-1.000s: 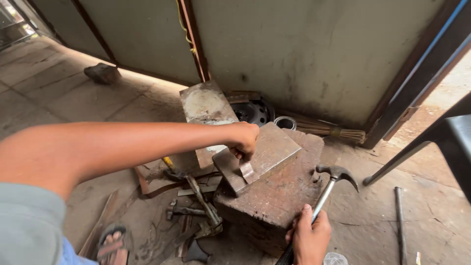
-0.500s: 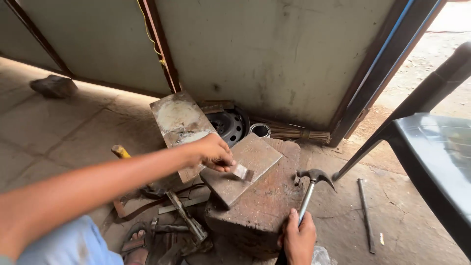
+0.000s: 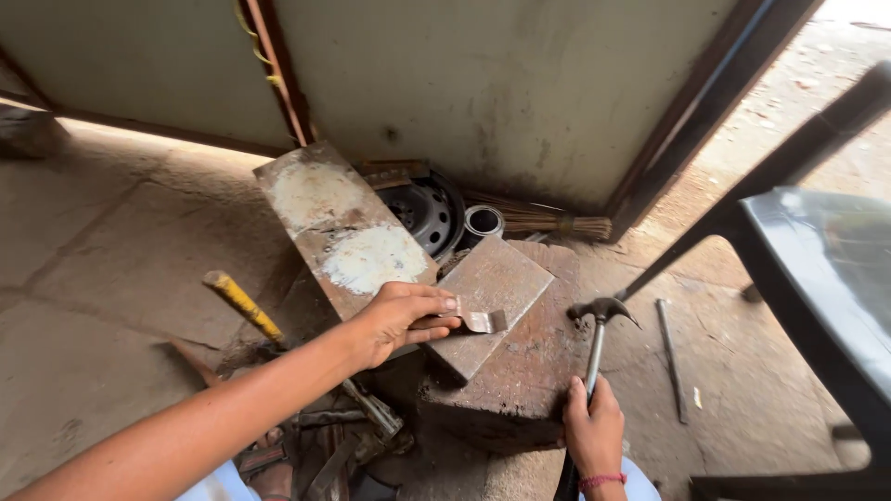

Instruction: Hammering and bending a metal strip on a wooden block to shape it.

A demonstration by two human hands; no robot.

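Concrete floor, pale wall behind. One rusty iron block (image 3: 524, 371) carries one flat steel slab (image 3: 492, 288). Our left hand (image 3: 394, 320) pinches one small metal piece (image 3: 481, 321) on the slab. Right hand (image 3: 592, 431) wrapped around one claw hammer (image 3: 599, 320), head beside the block.

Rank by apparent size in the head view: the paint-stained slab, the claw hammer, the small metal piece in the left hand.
1. Paint-stained slab, largest.
2. Claw hammer, held by the right hand; its handle is partly hidden.
3. Small metal piece, pinched by the left hand.
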